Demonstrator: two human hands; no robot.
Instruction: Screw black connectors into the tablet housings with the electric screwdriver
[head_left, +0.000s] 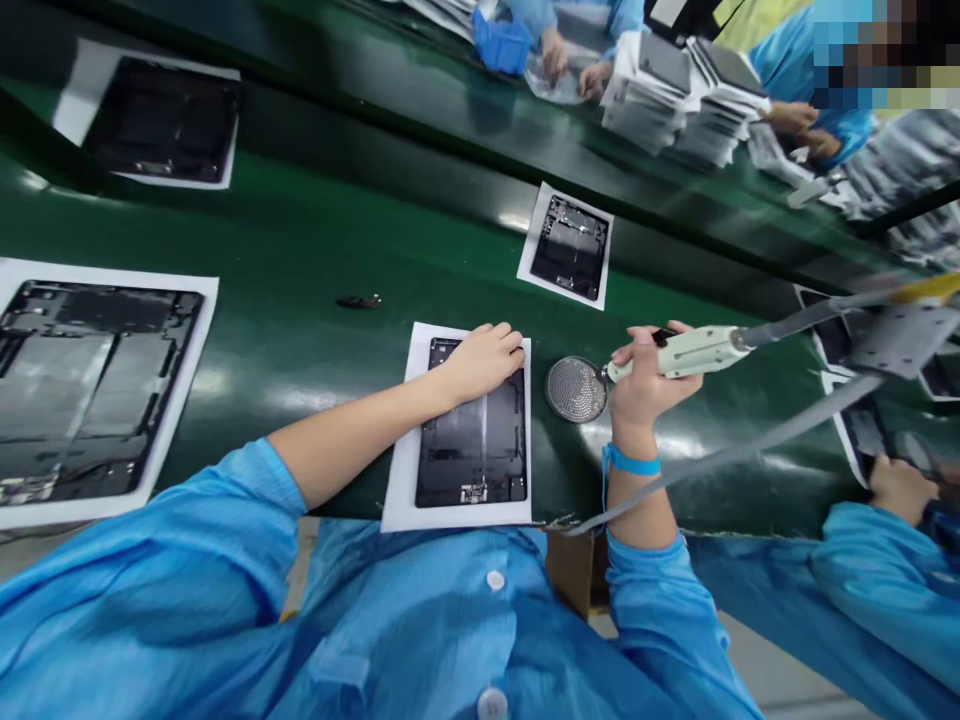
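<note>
An opened tablet [491, 440] with dark inner parts lies on a white sheet [401, 490] at the table edge in front of me. My left hand [486, 358] rests palm down across the tablet's upper end, its fingers bent loosely over the top right corner. Whether anything small is under the fingertips is hidden. My right hand [649, 385] is closed around a pale electric screwdriver [701, 352], held nearly level. Its tip points left to the rim of a round metal dish [576, 389] with a dotted surface, right of the tablet. A blue band circles my right wrist.
More opened tablets lie on sheets: one at left [90, 370], one at upper left [165, 120], one behind [570, 248]. A small black part [358, 301] lies on the green table. A grey cable [735, 440] crosses my right forearm. Co-workers' hands [900, 490] are at right and across.
</note>
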